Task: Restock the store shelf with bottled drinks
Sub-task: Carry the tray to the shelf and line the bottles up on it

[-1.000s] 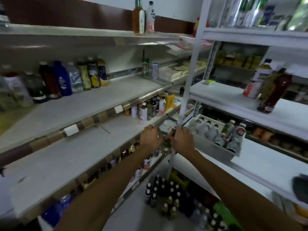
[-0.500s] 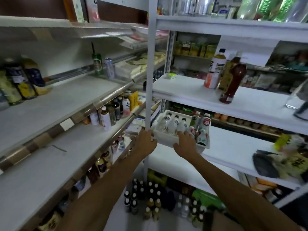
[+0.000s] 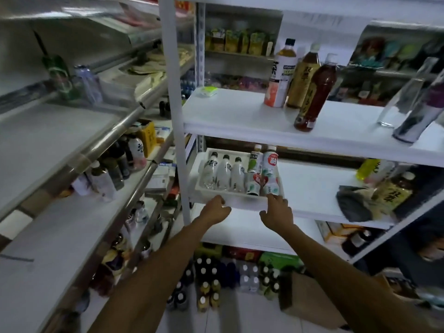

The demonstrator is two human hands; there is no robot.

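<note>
White tray [image 3: 240,203] holds bottled drinks [image 3: 223,174]; left hand [image 3: 215,209] and right hand [image 3: 276,211] clasp it.

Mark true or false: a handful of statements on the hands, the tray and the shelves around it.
1. Both the left hand and the right hand hold the white tray at its near edge. True.
2. The tray carries only clear bottles. False: three clear bottles lie on its left side, and bottles with coloured labels are on its right.
3. The tray is on the floor. False: it sits on a white shelf.
4. The shelf above holds a dark brown bottle. True.
5. Nothing stands on the floor. False: floor bottles are grouped there.
</note>
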